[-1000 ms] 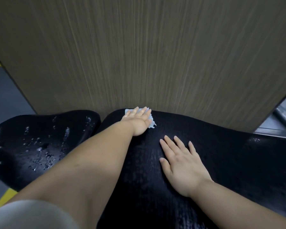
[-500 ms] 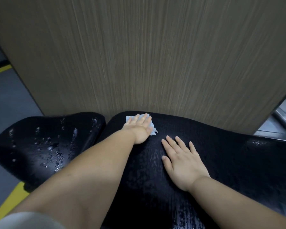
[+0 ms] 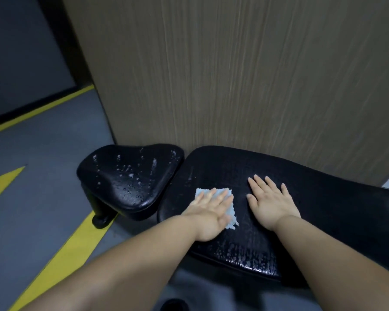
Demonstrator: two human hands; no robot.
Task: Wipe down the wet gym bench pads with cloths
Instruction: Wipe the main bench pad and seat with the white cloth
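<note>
A long black bench pad (image 3: 323, 198) stretches from the centre to the right, with a wet sheen along its near edge. My left hand (image 3: 209, 212) lies flat with straight fingers on a light blue cloth (image 3: 230, 217), pressing it onto the pad's left part. My right hand (image 3: 270, 200) rests flat and bare on the pad just to the right, fingers spread. A smaller black seat pad (image 3: 126, 178) sits to the left, covered in water drops.
A wood-grain wall panel (image 3: 234, 75) rises directly behind both pads. Grey floor with yellow stripes (image 3: 61, 261) lies to the left and below. The seat pad's black support foot (image 3: 101, 218) stands on the floor.
My left hand has dragged the cloth from the pad's far edge back toward me. The view has pulled back and swung left, showing more floor. My right hand stays flat on the pad.
</note>
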